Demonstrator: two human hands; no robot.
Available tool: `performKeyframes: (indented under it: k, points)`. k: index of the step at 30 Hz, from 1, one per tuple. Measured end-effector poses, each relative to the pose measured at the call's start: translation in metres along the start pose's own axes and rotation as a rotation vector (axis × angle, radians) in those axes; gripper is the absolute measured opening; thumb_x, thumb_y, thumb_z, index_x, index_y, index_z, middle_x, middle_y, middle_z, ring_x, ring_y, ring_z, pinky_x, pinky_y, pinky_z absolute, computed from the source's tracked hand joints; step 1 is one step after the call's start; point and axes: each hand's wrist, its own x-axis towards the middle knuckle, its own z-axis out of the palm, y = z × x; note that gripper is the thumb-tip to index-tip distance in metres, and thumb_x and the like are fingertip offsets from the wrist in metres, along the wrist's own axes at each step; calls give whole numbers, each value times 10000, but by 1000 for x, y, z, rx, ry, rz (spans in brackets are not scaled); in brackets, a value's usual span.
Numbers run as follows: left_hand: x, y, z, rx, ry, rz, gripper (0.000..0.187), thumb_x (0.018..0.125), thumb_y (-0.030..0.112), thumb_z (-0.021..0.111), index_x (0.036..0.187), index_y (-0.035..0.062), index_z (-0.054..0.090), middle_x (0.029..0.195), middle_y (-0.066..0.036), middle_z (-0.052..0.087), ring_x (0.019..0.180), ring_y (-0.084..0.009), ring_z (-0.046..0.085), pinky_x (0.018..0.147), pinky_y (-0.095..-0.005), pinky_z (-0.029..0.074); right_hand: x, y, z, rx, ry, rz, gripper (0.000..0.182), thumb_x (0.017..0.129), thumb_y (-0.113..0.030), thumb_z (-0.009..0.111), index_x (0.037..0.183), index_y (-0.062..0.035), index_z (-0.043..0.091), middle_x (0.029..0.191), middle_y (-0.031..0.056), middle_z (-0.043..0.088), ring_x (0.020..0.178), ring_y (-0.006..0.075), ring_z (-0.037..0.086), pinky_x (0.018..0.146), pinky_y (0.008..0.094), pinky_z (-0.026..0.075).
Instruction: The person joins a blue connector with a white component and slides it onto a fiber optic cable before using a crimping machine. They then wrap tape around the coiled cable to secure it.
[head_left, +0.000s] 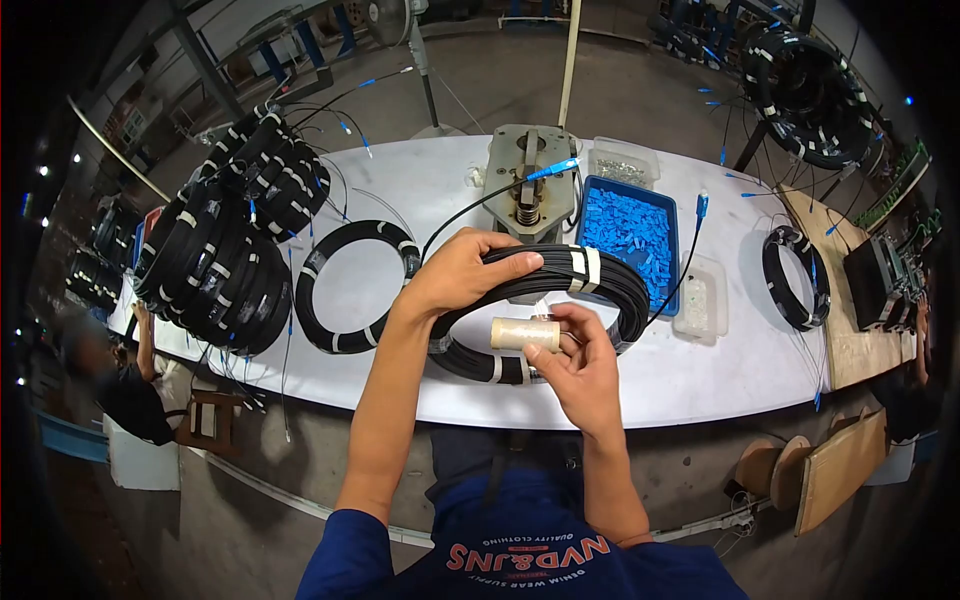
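Observation:
A coil of black cable point(620, 280) with white tape bands is raised and tilted above the white table point(700, 385). My left hand point(465, 272) is wrapped round the coil's upper left side, thumb on top. In my right hand point(583, 362) is a pale roll of tape point(522, 334), pinched between thumb and fingers inside the coil's ring. Blue connectors on cable ends stick out from the coil, one point(553, 169) above it and another point(702, 207) to its right. Behind the coil stands a metal press-like device point(505, 190).
A blue tray point(674, 290) of small blue parts lies right of the device, beside clear plastic boxes point(712, 320). Another black coil point(318, 290) lies left, near stacked coils point(215, 270). One more coil point(772, 275) lies right. People are partly visible at both sides.

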Motion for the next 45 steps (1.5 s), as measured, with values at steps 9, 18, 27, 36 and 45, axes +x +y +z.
performKeyframes:
  k: [9, 18, 27, 36, 45]
  points:
    - [-5, -1, 5, 1, 17, 82, 378, 899, 322, 723, 986, -45, 724, 795, -80, 709, 698, -101, 592, 660, -274, 490, 6, -73, -15, -1193, -370, -383, 367, 848, -194, 718, 1160, -39, 603, 1052, 174, 608, 898, 336, 639, 666, 409, 515]
    - [-19, 1, 16, 203, 50, 136, 339, 916, 281, 666, 1137, 25, 693, 871, -148, 717, 779, -235, 671, 741, -355, 502, 58, -90, -19, -793, -242, -557, 359, 854, -131, 720, 1144, 20, 573, 1000, 163, 660, 844, 286, 649, 745, 358, 511]
    - [-30, -3, 14, 144, 122, 117, 774, 832, 505, 680, 1367, -5, 452, 1156, -205, 663, 1125, -340, 607, 990, -381, 437, 104, -68, -26, -461, -279, -76, 364, 822, -93, 780, 1130, -3, 607, 1015, 56, 672, 896, 121, 626, 795, 288, 516]
    - [-24, -4, 19, 161, 207, 161, 1226, 482, 483, 924, 1484, 109, 326, 1082, -224, 691, 1047, -349, 669, 976, -398, 482, 118, -65, -31, -702, -271, -1, 341, 798, -240, 797, 1006, 0, 674, 911, 92, 683, 791, 142, 615, 705, 284, 494]
    - [-17, -2, 19, 292, 158, 205, 925, 573, 401, 868, 1392, 209, 482, 1052, -169, 701, 1006, -347, 675, 940, -402, 490, 118, -65, -41, -701, -310, -31, 310, 882, -262, 714, 1014, 16, 677, 895, 91, 693, 805, 163, 632, 720, 310, 504]
